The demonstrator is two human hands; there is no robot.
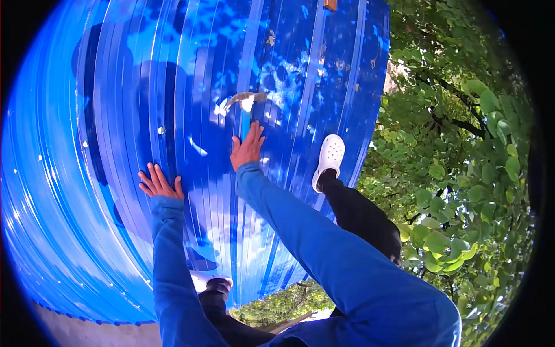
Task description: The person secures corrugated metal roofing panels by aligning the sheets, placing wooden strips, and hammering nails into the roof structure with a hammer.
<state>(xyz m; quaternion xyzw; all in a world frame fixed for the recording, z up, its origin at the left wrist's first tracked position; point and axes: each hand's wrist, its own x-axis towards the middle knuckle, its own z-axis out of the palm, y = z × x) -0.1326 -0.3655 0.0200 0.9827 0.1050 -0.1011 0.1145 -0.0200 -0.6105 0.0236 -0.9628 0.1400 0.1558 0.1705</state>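
Observation:
Both my hands lie on a ribbed blue metal roofing sheet (196,173). My left hand (160,182) is flat on it, fingers spread, with nothing in it. Farther up and to the right, my right hand (248,148) is also open, fingers stretched out. Just beyond its fingertips is a claw hammer (252,96) with a grey metal head. The light handle runs down toward my right fingers, and its lower end is hidden there. Whether the fingers touch the handle I cannot tell.
My foot in a white clog (331,155) stands on the sheet at right; another white clog (202,280) is at the lower left. Screw heads (161,130) dot the ribs. A small brown block (330,4) lies at the far edge. Leafy branches (445,243) border the roof's right edge.

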